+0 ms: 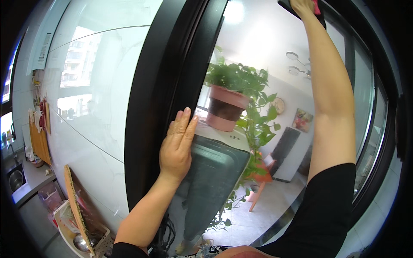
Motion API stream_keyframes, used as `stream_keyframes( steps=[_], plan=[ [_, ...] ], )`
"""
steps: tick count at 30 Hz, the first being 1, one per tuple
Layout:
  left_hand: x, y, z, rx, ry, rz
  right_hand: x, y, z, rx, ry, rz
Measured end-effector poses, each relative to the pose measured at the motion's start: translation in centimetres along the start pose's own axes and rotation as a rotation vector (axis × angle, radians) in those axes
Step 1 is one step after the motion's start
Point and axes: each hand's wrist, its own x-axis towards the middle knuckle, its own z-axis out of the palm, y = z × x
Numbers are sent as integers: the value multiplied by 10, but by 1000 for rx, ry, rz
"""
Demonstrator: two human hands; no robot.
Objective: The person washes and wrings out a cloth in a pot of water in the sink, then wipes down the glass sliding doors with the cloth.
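Observation:
My left hand (176, 148) lies flat on the black frame (180, 87) of a glass door, at the edge of the pane. Its fingers are stretched out and it holds nothing. Raised at the top of the view, my right hand (303, 7) grips a black-and-pink object (317, 11). The picture's upper edge cuts off part of that hand and object, so its exact kind is unclear. Between my arms is the glass pane (258, 42), hazy in its upper part. Through it show a trailing green plant (237, 75) and its pink pot (227, 108), standing on an appliance (219, 164).
White glossy wall tiles (96, 135) flank the frame on the left. At lower left stand a basket (103, 237) with a metal bowl, a thick board (75, 209) and a counter with a sink (16, 179). Other dark-framed panes (364, 96) are on the right.

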Motion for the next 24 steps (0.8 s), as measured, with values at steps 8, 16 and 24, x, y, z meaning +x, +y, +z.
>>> stream_keyframes(
  steps=[8, 16, 24],
  plan=[
    [-3, -6, -3, -13, -23, -21, -4, -148, 8, 507, -122, -128],
    [-4, -2, 2, 5, -24, 11, -49, -150, 23, 29, 343, -927],
    [-5, -8, -5, 21, 2, 35, -255, -183, -58, 448, -81, -712]
  ],
)
